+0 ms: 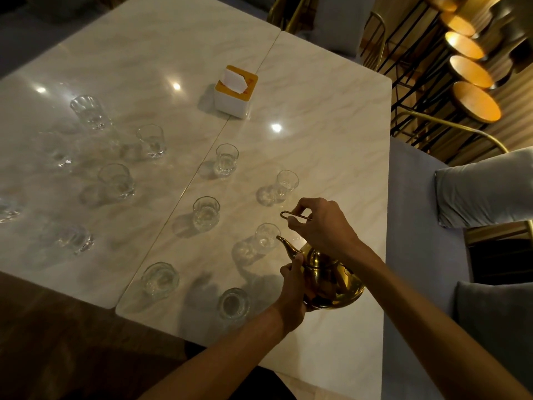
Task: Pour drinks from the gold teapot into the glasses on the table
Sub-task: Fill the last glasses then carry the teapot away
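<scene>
Near the front right of the pale marble table (317, 116), the round polished gold teapot (331, 284) is tilted, spout toward a small clear faceted glass (265, 236) just beyond it. The right hand (320, 226) curls around its thin gold wire handle (294, 216). The left hand (292, 287) grips the pot's body below the spout, though whether liquid runs is unclear.

The gold teapot (328, 280) is round and shiny, tilted with its curved spout (287, 245) pointing at the nearest glass (265, 235), its thin wire handle (295, 216) raised above. Clear faceted glasses stand upright and scattered over the pale marble tabletop (331, 145), several of them left of the seam (202, 166) between its two slabs.
</scene>
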### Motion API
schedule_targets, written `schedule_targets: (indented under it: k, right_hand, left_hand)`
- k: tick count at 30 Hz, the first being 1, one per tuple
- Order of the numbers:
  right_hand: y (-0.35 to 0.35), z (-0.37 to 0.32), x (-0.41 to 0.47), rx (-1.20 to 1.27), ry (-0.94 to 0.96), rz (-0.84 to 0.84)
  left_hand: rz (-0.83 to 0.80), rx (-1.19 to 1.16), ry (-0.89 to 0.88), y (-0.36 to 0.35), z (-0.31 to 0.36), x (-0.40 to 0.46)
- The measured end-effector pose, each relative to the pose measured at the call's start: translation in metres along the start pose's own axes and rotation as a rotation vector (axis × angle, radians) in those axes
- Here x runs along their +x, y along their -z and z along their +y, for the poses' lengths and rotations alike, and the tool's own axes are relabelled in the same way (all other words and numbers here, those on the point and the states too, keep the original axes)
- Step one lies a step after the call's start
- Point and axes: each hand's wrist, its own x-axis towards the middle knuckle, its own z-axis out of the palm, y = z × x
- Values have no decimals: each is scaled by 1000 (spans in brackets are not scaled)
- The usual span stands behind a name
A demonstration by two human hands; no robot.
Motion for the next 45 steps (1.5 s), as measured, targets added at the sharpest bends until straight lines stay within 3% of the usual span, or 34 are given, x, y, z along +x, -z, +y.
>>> schedule_targets:
  k: [45]
  right_hand:
    - [-1,-11,16,-107,15,0]
  left_hand:
    - [-93,-25,79,-1,19,-14]
